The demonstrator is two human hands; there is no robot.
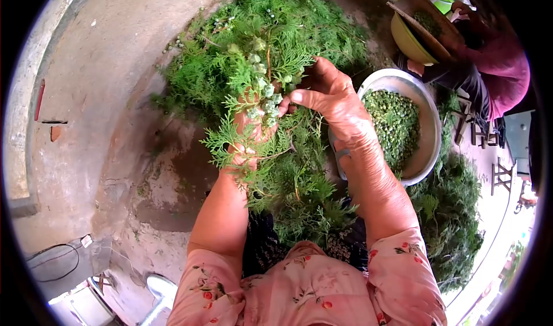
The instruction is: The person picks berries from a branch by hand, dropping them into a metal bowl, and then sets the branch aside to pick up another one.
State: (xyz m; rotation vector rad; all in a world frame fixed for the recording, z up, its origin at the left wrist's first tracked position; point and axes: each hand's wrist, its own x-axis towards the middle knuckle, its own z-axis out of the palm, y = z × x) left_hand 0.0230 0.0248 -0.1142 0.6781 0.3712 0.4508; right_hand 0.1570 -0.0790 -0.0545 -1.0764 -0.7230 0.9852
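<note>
A leafy conifer branch (271,153) with clusters of pale green cones (268,89) is held up in front of me. My left hand (249,127) is wrapped round it, partly covered by the foliage. At the right side of the cone cluster, my right hand (337,98) has its thumb and fingers pinched on the cones; how many they grip is hidden. Close to my right wrist stands a large metal basin (430,124), holding many small green cones (391,124).
Beyond my hands lies a big heap of cut green branches (311,26). More branches (449,216) lie on the right. At upper right another person in a purple top (501,66) sits by a yellow basin (406,40). Concrete floor (115,66) stretches to the left.
</note>
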